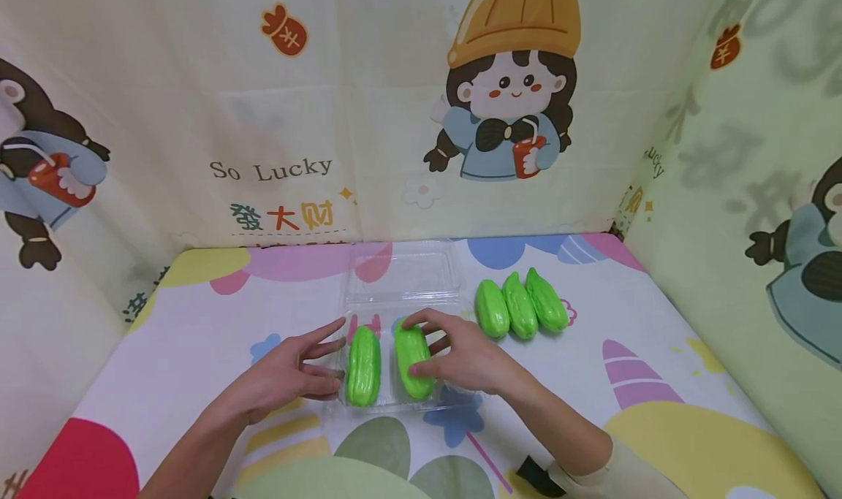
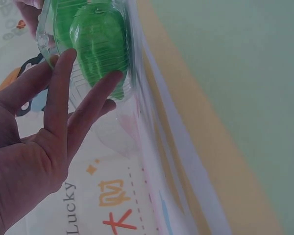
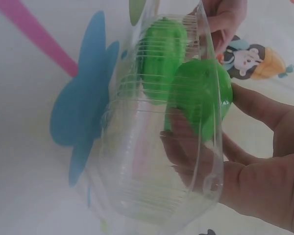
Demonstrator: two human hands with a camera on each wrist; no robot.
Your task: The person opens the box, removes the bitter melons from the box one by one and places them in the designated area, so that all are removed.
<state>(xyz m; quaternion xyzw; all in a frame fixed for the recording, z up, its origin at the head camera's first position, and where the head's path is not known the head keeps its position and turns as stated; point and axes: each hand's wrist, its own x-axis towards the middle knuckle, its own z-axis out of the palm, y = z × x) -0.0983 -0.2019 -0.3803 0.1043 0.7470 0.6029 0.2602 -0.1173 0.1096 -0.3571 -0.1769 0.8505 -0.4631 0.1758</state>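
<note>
A clear plastic clamshell box (image 1: 388, 410) lies on the table with its lid (image 1: 403, 274) folded back. In the head view, a glossy green toy cucumber (image 1: 364, 367) sits in the box's left part. My right hand (image 1: 460, 349) grips a second green toy cucumber (image 1: 411, 360) over the box, thumb on the near side and fingers round the far end. The right wrist view shows that cucumber (image 3: 201, 98) partly behind the clear wall. My left hand (image 1: 296, 371) has its fingers spread along the box's left wall, fingertips (image 2: 115, 78) right at the plastic.
To the right of the box, three more green toy cucumbers (image 1: 522, 305) lie side by side. A patterned cloth (image 1: 526, 426) covers the table. Printed curtains (image 1: 388, 104) stand behind it and on both sides.
</note>
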